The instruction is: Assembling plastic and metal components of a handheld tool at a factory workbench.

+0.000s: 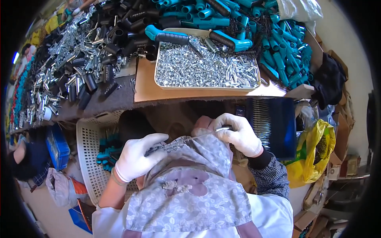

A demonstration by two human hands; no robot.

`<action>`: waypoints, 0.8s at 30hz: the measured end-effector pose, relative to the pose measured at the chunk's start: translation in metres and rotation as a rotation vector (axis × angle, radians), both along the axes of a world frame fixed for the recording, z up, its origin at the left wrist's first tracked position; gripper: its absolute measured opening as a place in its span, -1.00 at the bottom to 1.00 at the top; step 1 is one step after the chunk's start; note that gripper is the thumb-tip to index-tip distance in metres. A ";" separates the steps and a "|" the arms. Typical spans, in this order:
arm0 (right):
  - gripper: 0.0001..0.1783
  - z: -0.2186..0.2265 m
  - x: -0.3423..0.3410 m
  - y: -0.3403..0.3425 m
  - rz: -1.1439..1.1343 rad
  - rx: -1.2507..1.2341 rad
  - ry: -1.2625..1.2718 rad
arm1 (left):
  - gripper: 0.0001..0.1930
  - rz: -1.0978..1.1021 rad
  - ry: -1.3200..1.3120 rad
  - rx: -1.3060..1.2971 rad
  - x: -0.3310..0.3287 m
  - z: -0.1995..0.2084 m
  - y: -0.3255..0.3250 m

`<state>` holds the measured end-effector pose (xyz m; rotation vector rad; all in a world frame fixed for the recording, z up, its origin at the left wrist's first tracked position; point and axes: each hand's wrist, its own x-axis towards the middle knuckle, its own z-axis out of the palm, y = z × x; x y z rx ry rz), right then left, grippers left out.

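Observation:
Above my lap, my left hand (137, 156), in a white glove, is closed around a metal piece with a coiled spring (173, 145) at its front end. A thin metal rod (200, 136) runs from the spring to my right hand (240, 133). That hand, gloved in white too, pinches the rod's far end, where a short dark and shiny tip (223, 128) shows between thumb and forefinger. The part of the metal piece inside my left palm is hidden. Beneath both hands lies a grey leaf-patterned apron (198, 202).
On the bench (149, 93) ahead, a cream tray (206, 88) holds small metal parts, with teal-and-black handles (168, 36) across its edge. Black tubes (91, 81) and teal parts (285, 59) are heaped around it. A white basket (89, 146) and a dark blue bin (283, 127) of thin rods flank me.

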<state>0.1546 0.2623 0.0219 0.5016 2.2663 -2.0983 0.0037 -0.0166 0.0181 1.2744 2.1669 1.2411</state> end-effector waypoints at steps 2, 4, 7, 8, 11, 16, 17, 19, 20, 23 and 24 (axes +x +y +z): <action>-0.80 0.004 -0.006 -0.005 0.071 0.097 0.046 | -0.69 -0.009 -0.048 -0.044 -0.002 0.003 0.000; -0.81 0.002 -0.009 -0.009 0.093 0.082 0.010 | -0.71 -0.047 -0.175 -0.094 -0.001 0.004 -0.001; -0.81 -0.013 -0.013 -0.019 0.137 0.034 0.048 | -0.73 -0.098 -0.186 -0.015 -0.002 -0.008 0.001; -0.82 -0.021 -0.015 -0.023 0.157 0.018 0.070 | -0.73 -0.098 -0.188 -0.017 -0.002 -0.011 0.001; -0.82 -0.022 -0.019 -0.026 0.185 0.016 0.041 | -0.72 -0.092 -0.218 -0.004 -0.001 -0.017 0.003; -0.81 -0.020 -0.019 -0.025 0.188 -0.032 0.010 | -0.66 -0.104 -0.107 0.013 -0.001 -0.010 0.003; -0.81 -0.021 -0.019 -0.025 0.188 -0.033 0.011 | -0.66 -0.104 -0.106 0.012 0.000 -0.010 0.004; -0.80 -0.024 -0.020 -0.024 0.180 0.000 0.030 | -0.67 -0.076 -0.081 0.011 0.002 -0.012 0.006; -0.80 -0.024 -0.020 -0.025 0.178 -0.001 0.031 | -0.67 -0.078 -0.081 0.010 0.003 -0.013 0.007; -0.79 -0.025 -0.022 -0.032 0.248 0.038 0.065 | -0.67 -0.091 -0.015 0.015 0.004 -0.015 0.009; -0.79 -0.027 -0.021 -0.033 0.244 0.037 0.064 | -0.68 -0.075 -0.042 0.022 0.004 -0.014 0.009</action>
